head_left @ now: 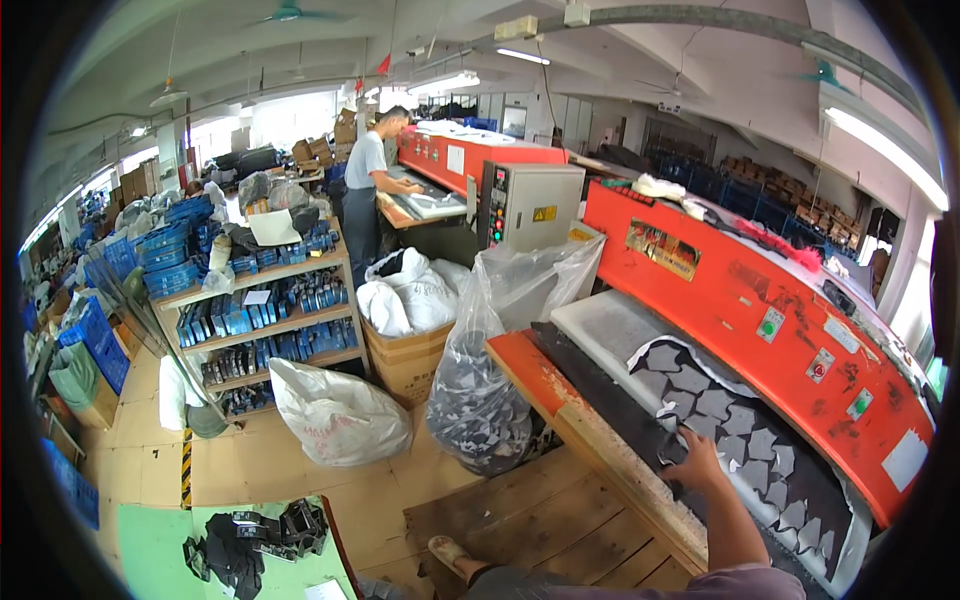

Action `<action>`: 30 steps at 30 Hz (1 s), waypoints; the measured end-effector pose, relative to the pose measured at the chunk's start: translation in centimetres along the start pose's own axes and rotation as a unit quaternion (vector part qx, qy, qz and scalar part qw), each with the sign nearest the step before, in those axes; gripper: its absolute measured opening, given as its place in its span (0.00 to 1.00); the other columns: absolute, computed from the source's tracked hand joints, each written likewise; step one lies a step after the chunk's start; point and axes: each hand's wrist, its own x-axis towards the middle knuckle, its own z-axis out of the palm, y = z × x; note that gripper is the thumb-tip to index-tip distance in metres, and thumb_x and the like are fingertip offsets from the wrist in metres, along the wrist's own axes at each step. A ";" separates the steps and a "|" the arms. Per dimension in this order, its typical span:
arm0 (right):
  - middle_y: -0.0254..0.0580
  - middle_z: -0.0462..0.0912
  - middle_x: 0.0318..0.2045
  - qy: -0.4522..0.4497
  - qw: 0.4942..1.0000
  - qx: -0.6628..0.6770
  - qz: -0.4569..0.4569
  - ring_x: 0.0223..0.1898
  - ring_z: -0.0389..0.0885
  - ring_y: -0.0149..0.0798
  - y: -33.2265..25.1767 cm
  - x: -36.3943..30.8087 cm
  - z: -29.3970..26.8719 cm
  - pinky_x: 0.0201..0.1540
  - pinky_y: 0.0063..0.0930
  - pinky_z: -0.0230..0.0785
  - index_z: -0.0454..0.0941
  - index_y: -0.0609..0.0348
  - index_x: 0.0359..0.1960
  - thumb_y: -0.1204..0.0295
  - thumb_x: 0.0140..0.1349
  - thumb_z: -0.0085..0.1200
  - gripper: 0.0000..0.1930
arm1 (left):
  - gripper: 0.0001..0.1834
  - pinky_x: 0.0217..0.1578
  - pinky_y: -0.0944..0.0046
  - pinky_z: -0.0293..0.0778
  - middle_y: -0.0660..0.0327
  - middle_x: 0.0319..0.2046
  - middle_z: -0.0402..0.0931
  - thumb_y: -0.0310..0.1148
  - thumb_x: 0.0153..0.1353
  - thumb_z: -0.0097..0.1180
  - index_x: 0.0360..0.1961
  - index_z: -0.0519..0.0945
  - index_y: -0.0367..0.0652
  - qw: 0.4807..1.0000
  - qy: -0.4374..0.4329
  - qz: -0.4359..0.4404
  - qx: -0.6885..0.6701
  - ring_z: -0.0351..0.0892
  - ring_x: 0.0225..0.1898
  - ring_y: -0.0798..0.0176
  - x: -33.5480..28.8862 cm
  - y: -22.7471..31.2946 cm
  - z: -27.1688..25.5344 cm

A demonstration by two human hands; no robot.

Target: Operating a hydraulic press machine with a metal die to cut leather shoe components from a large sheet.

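My right hand (696,466) reaches over the bed of the red press, its fingers apart and bent, with nothing visible gripped in them. It is at the near edge of a dark sheet (745,392) covered with irregular grey cut pieces (714,402). Just beyond the fingertips, a small pale scrap (667,411) sticks up. Under the sheet's far end shows a white cutting board (598,325). The red press beam (740,275) spans the bed's far side. My left hand is out of view.
A clear bag of dark scraps (480,400) stands left of the press, beside a white sack (338,415) and a carton (405,360). A shelf rack (270,320) holds cutting dies. Black dies lie on a green table (150,540). Another person (367,165) works at a second press.
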 end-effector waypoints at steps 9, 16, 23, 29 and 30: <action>0.62 0.73 0.50 -0.207 0.918 0.025 -0.339 0.54 0.70 0.57 -18.8 12.0 12.3 0.57 0.41 0.61 0.72 0.60 0.56 0.44 0.35 0.67 0.46 | 0.29 0.48 0.56 0.73 0.55 0.46 0.79 0.51 0.54 0.57 0.50 0.77 0.39 0.997 -0.004 0.057 -0.047 0.78 0.46 0.52 5.9 13.7 -4.2; 0.64 0.69 0.54 -0.391 0.834 0.014 -0.389 0.57 0.65 0.61 -30.6 17.8 23.0 0.60 0.46 0.58 0.66 0.53 0.62 0.44 0.37 0.65 0.48 | 0.26 0.50 0.56 0.72 0.57 0.46 0.79 0.42 0.53 0.59 0.51 0.75 0.39 0.991 0.001 0.082 -0.107 0.78 0.47 0.54 11.5 23.0 -8.8; 0.64 0.63 0.60 -0.533 0.733 -0.158 -0.393 0.61 0.60 0.61 -33.9 17.9 27.0 0.61 0.47 0.59 0.64 0.48 0.64 0.43 0.36 0.64 0.50 | 0.25 0.51 0.57 0.72 0.58 0.46 0.78 0.34 0.51 0.60 0.52 0.73 0.40 0.917 0.131 0.163 -0.340 0.77 0.47 0.56 8.6 14.9 -4.0; 0.63 0.64 0.60 -0.576 0.642 -0.260 -0.434 0.59 0.66 0.59 -35.4 15.4 29.0 0.60 0.41 0.63 0.64 0.53 0.64 0.42 0.36 0.64 0.51 | 0.26 0.53 0.58 0.71 0.59 0.46 0.78 0.27 0.51 0.61 0.53 0.72 0.41 0.752 0.267 0.259 -0.545 0.77 0.47 0.58 5.5 5.6 9.8; 0.62 0.66 0.58 -0.553 0.626 -0.294 -0.464 0.59 0.67 0.56 -34.6 14.9 29.7 0.59 0.39 0.64 0.65 0.55 0.63 0.43 0.36 0.66 0.50 | 0.26 0.52 0.58 0.71 0.58 0.46 0.78 0.26 0.49 0.61 0.53 0.72 0.40 0.738 0.267 0.284 -0.551 0.77 0.47 0.58 4.5 5.8 11.2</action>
